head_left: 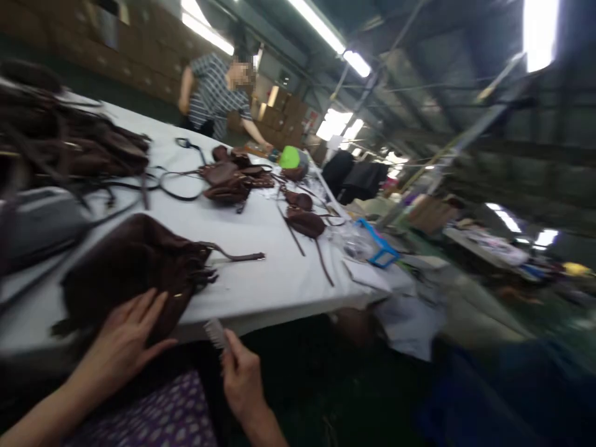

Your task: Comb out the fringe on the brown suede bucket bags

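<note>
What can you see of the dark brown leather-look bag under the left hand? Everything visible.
The dark brown leather-look bag looks soft, its body bulging and creased. It lies at the near edge of the white-covered table. A narrow brown strap extends from its picture-right end, near dark fittings too blurred to identify. A small gold-coloured mark shows nearby. The bare left hand lies open against its near side.
</note>
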The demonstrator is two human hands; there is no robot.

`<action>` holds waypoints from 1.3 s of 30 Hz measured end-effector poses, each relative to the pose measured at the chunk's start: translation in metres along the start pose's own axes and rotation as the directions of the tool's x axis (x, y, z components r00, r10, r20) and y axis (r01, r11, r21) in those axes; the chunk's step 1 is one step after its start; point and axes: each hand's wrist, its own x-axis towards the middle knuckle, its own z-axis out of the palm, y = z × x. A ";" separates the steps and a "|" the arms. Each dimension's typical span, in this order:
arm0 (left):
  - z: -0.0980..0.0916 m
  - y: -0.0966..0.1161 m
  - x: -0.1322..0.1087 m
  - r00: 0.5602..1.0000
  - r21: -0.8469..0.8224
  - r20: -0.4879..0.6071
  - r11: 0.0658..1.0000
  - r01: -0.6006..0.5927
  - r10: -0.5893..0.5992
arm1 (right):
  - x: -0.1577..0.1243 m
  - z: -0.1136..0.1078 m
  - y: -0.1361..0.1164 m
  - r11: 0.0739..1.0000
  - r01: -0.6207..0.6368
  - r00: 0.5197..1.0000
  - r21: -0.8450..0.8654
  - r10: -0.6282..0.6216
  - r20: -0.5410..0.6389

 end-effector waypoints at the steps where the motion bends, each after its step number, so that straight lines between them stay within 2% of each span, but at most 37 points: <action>1: -0.009 -0.006 -0.007 1.000 0.026 0.009 0.999 0.027 -0.027 | 0.009 0.003 0.001 0.998 0.013 1.000 0.067 -0.011 -0.019; 3: -0.027 -0.013 -0.012 0.997 -0.011 0.066 0.999 0.035 -0.034 | 0.025 0.011 0.004 0.984 0.076 0.997 0.159 -0.073 -0.022; 6: -0.061 -0.013 0.005 0.983 -0.207 0.170 0.973 0.100 -0.065 | 0.048 0.015 -0.005 0.964 0.194 0.980 0.183 -0.200 0.019; 9: -0.093 -0.007 0.045 0.962 -0.310 0.230 0.927 0.214 -0.145 | 0.076 0.007 -0.029 0.957 0.289 0.948 0.033 -0.291 0.128; 11: -0.103 -0.008 0.074 0.953 -0.191 0.267 0.962 0.195 -0.140 | 0.097 0.003 -0.051 0.926 0.350 0.924 -0.145 -0.315 0.218; 14: -0.093 -0.019 0.103 0.925 -0.057 0.361 0.987 0.152 -0.122 | 0.120 0.004 -0.080 0.828 0.459 0.866 -0.322 -0.338 0.367; 17: -0.068 -0.035 0.103 0.899 -0.019 0.415 0.987 0.162 -0.140 | 0.121 0.013 -0.092 0.774 0.540 0.795 -0.331 -0.341 0.501; 21: -0.042 -0.047 0.087 0.888 0.007 0.425 0.981 0.192 -0.177 | 0.083 0.034 -0.075 0.770 0.584 0.705 -0.258 -0.323 0.631; 24: -0.035 -0.052 0.083 0.886 -0.001 0.420 0.977 0.214 -0.194 | 0.037 0.054 -0.048 0.789 0.588 0.579 -0.175 -0.261 0.773; 25: -0.033 -0.053 0.084 0.886 -0.008 0.418 0.975 0.222 -0.199 | 0.023 0.059 -0.039 0.808 0.571 0.554 -0.141 -0.252 0.794; 26: -0.033 -0.055 0.085 0.887 -0.017 0.415 0.973 0.231 -0.203 | 0.010 0.062 -0.031 0.831 0.542 0.559 -0.125 -0.246 0.792; 27: -0.033 -0.057 0.086 0.888 -0.029 0.411 0.971 0.238 -0.205 | 0.000 0.063 -0.025 0.858 0.501 0.587 -0.109 -0.244 0.772; 30: -0.040 -0.056 0.091 0.895 -0.073 0.398 0.966 0.249 -0.201 | -0.011 0.054 -0.014 0.947 0.318 0.742 -0.040 -0.222 0.633; 32: -0.055 -0.048 0.093 0.909 -0.107 0.381 0.969 0.224 -0.168 | -0.008 0.042 -0.011 0.977 0.203 0.822 0.059 -0.203 0.532; 34: -0.077 -0.034 0.092 0.933 -0.157 0.349 0.975 0.156 -0.093 | -0.004 0.031 -0.009 0.980 0.124 0.874 0.152 -0.181 0.451; 35: -0.090 -0.027 0.091 0.955 -0.188 0.292 0.976 0.109 -0.050 | -0.003 0.027 -0.006 0.979 0.086 0.896 0.184 -0.157 0.415; 37: -0.115 -0.017 0.088 0.996 -0.196 0.086 0.980 0.034 -0.018 | -0.005 0.023 0.002 0.978 -0.021 0.936 0.209 -0.054 0.349; 38: -0.125 -0.016 0.088 0.998 -0.156 -0.037 0.987 0.040 -0.047 | -0.008 0.022 0.007 0.973 -0.088 0.948 0.212 0.016 0.318; 39: -0.133 -0.019 0.089 0.986 -0.100 -0.126 0.990 0.100 -0.112 | -0.012 0.023 0.011 0.964 -0.151 0.952 0.219 0.082 0.294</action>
